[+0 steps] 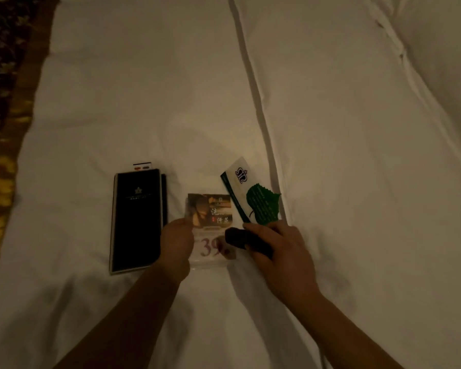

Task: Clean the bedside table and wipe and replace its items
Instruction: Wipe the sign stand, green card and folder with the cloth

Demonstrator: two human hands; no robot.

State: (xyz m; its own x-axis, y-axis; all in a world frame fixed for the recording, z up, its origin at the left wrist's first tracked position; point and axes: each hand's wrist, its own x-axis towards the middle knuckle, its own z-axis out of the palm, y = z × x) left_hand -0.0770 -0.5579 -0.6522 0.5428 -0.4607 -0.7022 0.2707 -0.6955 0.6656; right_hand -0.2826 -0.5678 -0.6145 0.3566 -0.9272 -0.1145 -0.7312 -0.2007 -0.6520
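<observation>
Nearest the camera, the left hand (176,241) is pinching the left edge of the clear sign holder (210,259), which is lying flat on the white bedcover (144,89). The right hand (274,249) is gripping a rolled dark cloth (246,242) and pressing its end onto the holder's lower right part, beside the large printed number.

The step in hand appears to be wiping this item. Doing it well is probably calling for the pinch to be steadying the plastic while the cloth is travelling edge to edge in full strokes, lightly, since the soft bedding is likely giving under pressure.

The holder is carrying a printed card (210,209) behind its clear face. Just left of the holder a black folder (137,219) is lying flat, with a small slip (142,166) poking out of its far end. Just right of the holder a green leaf card (253,198) is resting at a tilt, its near end hidden behind the right hand. The bedside table itself is not showing. Far beyond the holder to the right a pillow (437,62) is lying, and patterned carpet (0,102) is running along the bed's left side.
</observation>
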